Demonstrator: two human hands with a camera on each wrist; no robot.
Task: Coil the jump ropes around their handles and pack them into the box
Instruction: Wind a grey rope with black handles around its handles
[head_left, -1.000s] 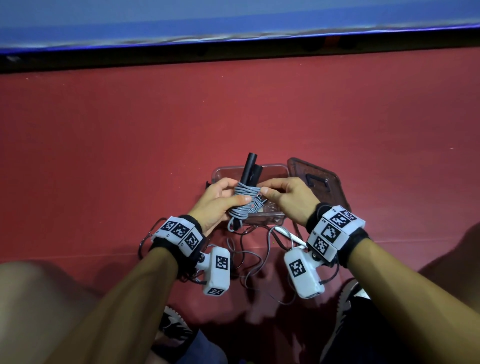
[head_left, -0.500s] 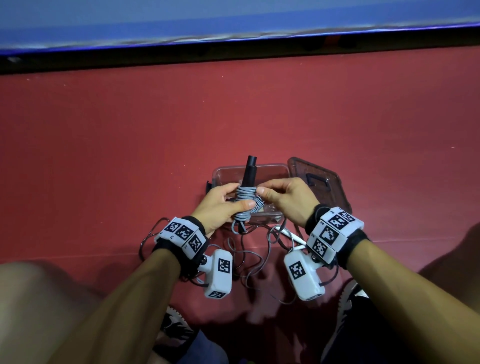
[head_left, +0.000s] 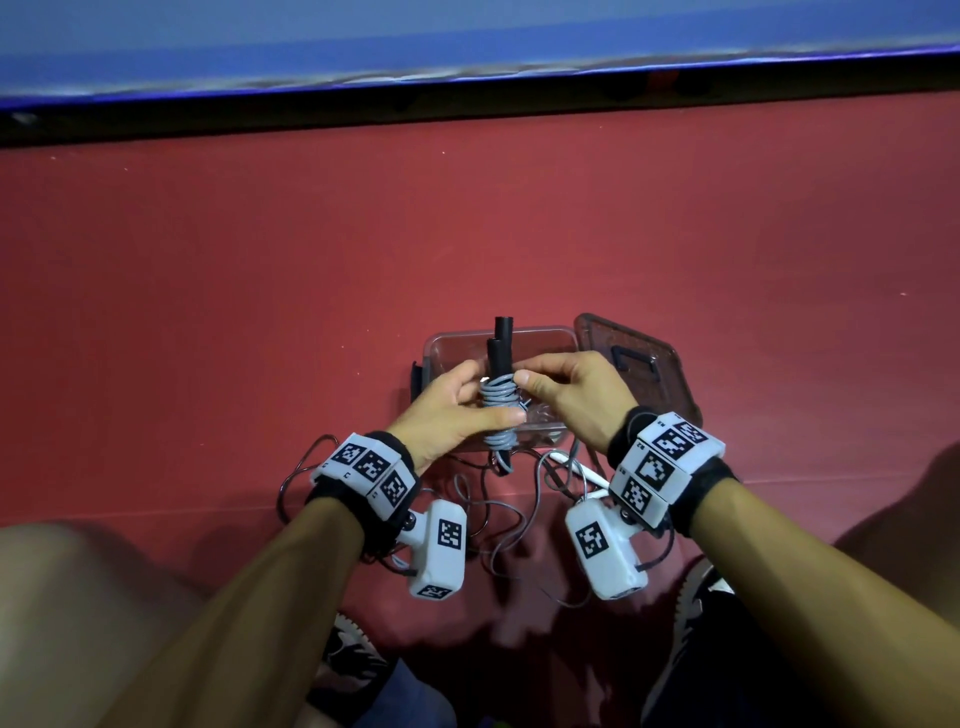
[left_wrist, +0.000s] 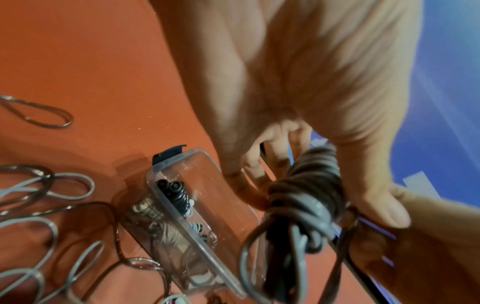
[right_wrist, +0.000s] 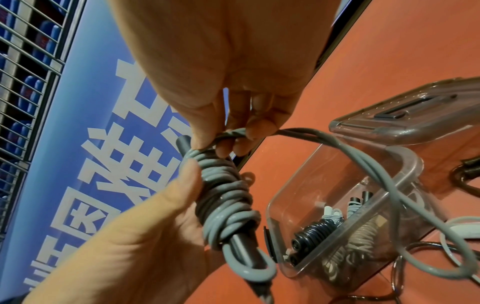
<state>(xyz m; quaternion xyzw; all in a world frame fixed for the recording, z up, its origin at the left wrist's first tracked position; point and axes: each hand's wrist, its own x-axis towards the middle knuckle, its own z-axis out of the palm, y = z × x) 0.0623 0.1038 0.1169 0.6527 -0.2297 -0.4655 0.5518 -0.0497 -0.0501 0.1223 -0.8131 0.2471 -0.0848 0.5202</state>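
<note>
A grey jump rope (head_left: 497, 402) is wound round its two black handles (head_left: 500, 349), held upright over the clear plastic box (head_left: 540, 338). My left hand (head_left: 460, 410) grips the coiled bundle (right_wrist: 226, 195), thumb across the turns. My right hand (head_left: 563, 387) pinches the rope's loose strand (right_wrist: 235, 133) at the top of the coil, near the handle tips. The free length of rope (right_wrist: 389, 181) trails down past the box rim. Inside the box (left_wrist: 197, 209) lie coiled ropes, one black (right_wrist: 315, 228) and one pale (left_wrist: 168, 236).
The box lid (head_left: 641, 364) lies open on the red floor to the right of the box. Loose rope loops (head_left: 498, 519) and a white handle (head_left: 576, 467) lie on the floor between my wrists. A blue banner wall (head_left: 467, 36) stands beyond the floor.
The bundle has turned upright and both handle tips now show. My right hand has brought the strand up to the top of the coil.
</note>
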